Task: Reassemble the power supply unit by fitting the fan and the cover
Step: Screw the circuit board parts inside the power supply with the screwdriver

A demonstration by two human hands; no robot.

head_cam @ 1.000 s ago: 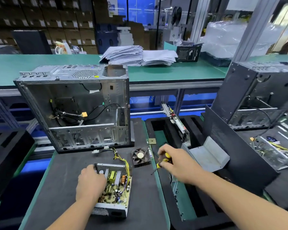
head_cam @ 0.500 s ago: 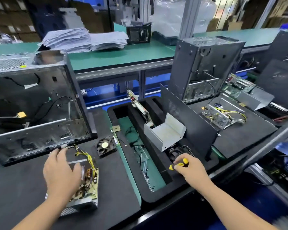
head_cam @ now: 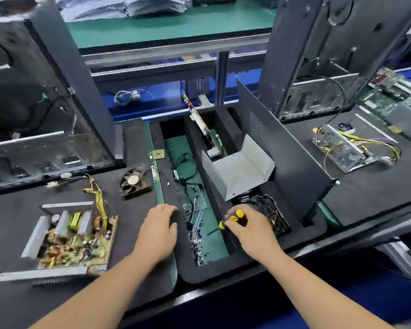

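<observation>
A black foam mat (head_cam: pixel 14 217) left of the hands holds the open power supply (head_cam: pixel 69 241) and fan (head_cam: pixel 135 182).

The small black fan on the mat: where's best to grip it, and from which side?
Take the small black square fan by two opposite frame edges, coming from above. It lies flat, hub sticker up, so avoid the blades. The left hand is nearer and holds nothing.

bright even light | soft shadows | motion blur | wide-angle edge distortion

Electronics repair workshop, gutted computer cases (head_cam: pixel 318 55) either side of a foam parts tray (head_cam: pixel 195 274), green-topped bench (head_cam: pixel 166 27) behind it
</observation>
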